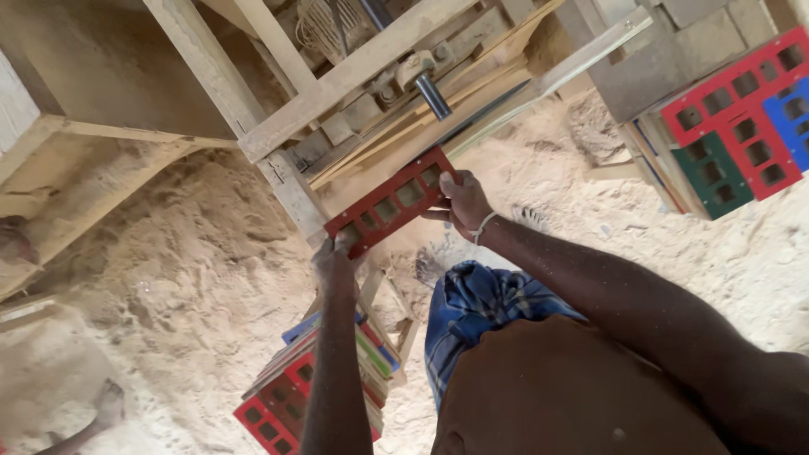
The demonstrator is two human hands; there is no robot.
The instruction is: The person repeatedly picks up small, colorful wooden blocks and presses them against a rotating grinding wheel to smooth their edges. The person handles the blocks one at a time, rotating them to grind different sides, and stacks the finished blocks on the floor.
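While red slotted frame (392,202) is gripped at both ends, left hand (333,257) low, right hand (462,200) high, against wooden bench (337,80): fingers pinched if frame slips; sawdust underfoot loose.

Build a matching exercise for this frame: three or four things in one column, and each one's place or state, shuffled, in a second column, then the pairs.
Things:
1. red frame with square holes
2. left hand
3. right hand
4. stack of coloured frames

Places or states:
A. on the sawdust floor, below the left arm
B. grips the frame's upper right end
C. held at both ends against the wooden machine
D. grips the frame's lower left end

Pairs: 1-C, 2-D, 3-B, 4-A
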